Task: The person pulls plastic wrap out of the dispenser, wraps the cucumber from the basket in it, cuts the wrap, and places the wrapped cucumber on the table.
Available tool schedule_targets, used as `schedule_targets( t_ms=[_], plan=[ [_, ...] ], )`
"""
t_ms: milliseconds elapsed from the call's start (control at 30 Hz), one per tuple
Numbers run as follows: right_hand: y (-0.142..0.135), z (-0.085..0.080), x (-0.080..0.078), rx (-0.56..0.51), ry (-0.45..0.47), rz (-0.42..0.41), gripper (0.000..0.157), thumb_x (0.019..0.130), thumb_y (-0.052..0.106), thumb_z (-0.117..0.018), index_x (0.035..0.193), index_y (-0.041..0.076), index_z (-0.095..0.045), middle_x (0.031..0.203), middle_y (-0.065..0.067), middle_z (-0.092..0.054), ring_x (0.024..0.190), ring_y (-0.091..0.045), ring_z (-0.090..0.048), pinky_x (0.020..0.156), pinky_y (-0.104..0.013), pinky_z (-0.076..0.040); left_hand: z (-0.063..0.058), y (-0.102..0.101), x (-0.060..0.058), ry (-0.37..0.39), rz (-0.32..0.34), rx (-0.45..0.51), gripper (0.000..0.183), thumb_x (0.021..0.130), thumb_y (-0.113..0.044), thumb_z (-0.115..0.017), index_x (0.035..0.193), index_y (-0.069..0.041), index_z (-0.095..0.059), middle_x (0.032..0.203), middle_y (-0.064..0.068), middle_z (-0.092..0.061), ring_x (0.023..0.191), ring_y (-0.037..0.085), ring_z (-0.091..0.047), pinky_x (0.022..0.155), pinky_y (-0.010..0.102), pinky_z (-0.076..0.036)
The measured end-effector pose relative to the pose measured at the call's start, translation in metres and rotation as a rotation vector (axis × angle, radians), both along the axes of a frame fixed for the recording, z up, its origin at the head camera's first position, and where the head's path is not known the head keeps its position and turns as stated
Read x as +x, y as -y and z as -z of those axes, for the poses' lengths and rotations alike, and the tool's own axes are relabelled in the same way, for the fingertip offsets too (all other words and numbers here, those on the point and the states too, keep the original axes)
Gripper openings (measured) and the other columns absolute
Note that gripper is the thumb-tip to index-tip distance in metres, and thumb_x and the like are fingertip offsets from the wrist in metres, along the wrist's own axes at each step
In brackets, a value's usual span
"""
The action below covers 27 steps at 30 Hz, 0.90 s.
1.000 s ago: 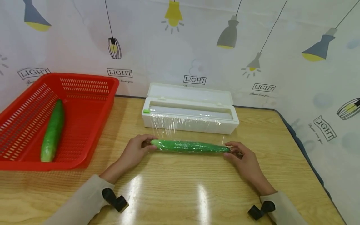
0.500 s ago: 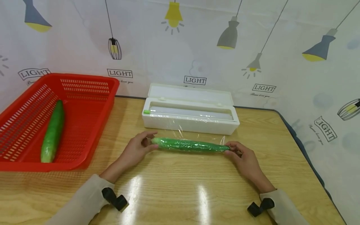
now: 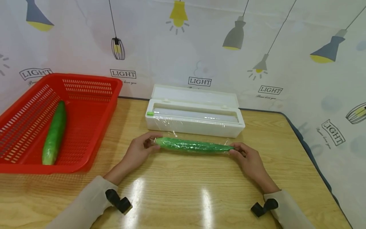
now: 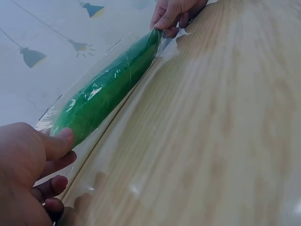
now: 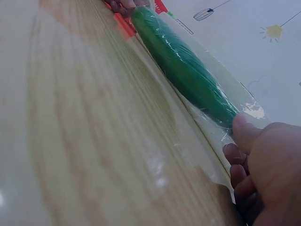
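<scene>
A cucumber (image 3: 194,145) wrapped in clear cling film stretches sideways between my two hands. My left hand (image 3: 140,151) grips its pale, thick end, thumb on the near side. At the dark, thin end my right hand (image 3: 248,160) pinches the tip and the film around it. Both wrist views show the shiny, wrinkled film along the cucumber (image 4: 106,89). Just behind stands a white cling film dispenser box (image 3: 197,125) with its lid raised and a roll inside. A sheet of film runs from its front edge down to the cucumber.
On the left is a red plastic basket (image 3: 100,140) with a second cucumber (image 3: 55,133) lying in it. The wooden table (image 3: 171,194) ends at the back against a white cloth (image 3: 160,41) printed with lamps. A small green slider (image 3: 150,113) sits at the box's left end.
Both hands have shifted slightly away from me, taking the cucumber closer to the dispenser box. The film sheet between cucumber and box has become shorter. Basket and box stay in place.
</scene>
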State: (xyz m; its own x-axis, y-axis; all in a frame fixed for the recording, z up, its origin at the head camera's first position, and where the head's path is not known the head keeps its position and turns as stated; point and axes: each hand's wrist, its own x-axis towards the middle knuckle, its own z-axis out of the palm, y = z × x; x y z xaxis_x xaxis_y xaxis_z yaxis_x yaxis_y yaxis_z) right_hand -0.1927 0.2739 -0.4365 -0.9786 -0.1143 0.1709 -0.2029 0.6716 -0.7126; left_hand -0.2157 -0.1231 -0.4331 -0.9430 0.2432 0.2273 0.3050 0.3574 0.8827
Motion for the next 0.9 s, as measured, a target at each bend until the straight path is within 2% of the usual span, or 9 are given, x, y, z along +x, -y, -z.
schedule_targets(
  t_ms=[167,400,567,700,800,900],
  plan=[
    [0.000,0.000,-0.002,-0.013,-0.002,0.018,0.028,0.095,0.034,-0.059,0.110,0.011,-0.066,0.095,-0.002,-0.062,0.094,-0.015,-0.055,0.079,-0.018,-0.044,0.000,-0.003,-0.002,-0.011,-0.045,-0.002,0.035,0.084,-0.007,-0.073,0.117,-0.016,-0.067,0.086,0.003,-0.065,0.071,0.018,-0.055,0.062,0.028,-0.045],
    [0.000,-0.001,-0.005,-0.060,-0.012,0.039,0.028,0.096,0.034,-0.058,0.106,0.010,-0.067,0.099,-0.003,-0.066,0.098,-0.012,-0.056,0.081,-0.015,-0.042,0.003,-0.008,-0.007,-0.028,-0.039,0.024,0.031,0.085,-0.004,-0.071,0.116,-0.007,-0.067,0.080,0.004,-0.061,0.070,0.017,-0.051,0.060,0.026,-0.042],
    [0.003,-0.005,-0.003,-0.048,-0.025,0.040,0.027,0.098,0.028,-0.057,0.116,0.010,-0.065,0.105,-0.003,-0.065,0.099,-0.009,-0.055,0.084,-0.018,-0.042,0.002,-0.009,-0.009,0.001,-0.051,0.014,0.028,0.085,-0.006,-0.070,0.114,-0.005,-0.068,0.078,0.004,-0.055,0.070,0.018,-0.048,0.061,0.026,-0.040],
    [0.013,-0.020,0.004,-0.066,-0.039,0.014,0.030,0.097,0.017,-0.058,0.123,0.003,-0.061,0.107,-0.010,-0.063,0.098,-0.013,-0.055,0.087,-0.021,-0.043,0.002,-0.009,-0.010,0.016,-0.054,0.009,0.027,0.087,-0.009,-0.069,0.113,-0.003,-0.068,0.079,0.005,-0.055,0.071,0.019,-0.048,0.063,0.028,-0.040],
    [0.020,-0.030,0.008,-0.076,-0.045,0.000,0.033,0.096,0.013,-0.059,0.127,0.001,-0.058,0.104,-0.013,-0.062,0.096,-0.016,-0.056,0.085,-0.018,-0.044,0.003,-0.008,-0.011,0.001,-0.060,0.001,0.026,0.088,-0.011,-0.068,0.113,-0.002,-0.067,0.079,0.004,-0.057,0.072,0.018,-0.049,0.063,0.028,-0.041],
    [0.020,-0.030,0.007,-0.118,-0.047,-0.009,0.036,0.096,0.011,-0.060,0.130,0.001,-0.055,0.106,-0.014,-0.062,0.096,-0.015,-0.056,0.079,-0.016,-0.044,0.001,-0.008,-0.011,0.023,-0.068,0.001,0.026,0.090,-0.012,-0.067,0.114,-0.002,-0.067,0.082,0.005,-0.061,0.073,0.018,-0.052,0.065,0.029,-0.042]
  ],
)
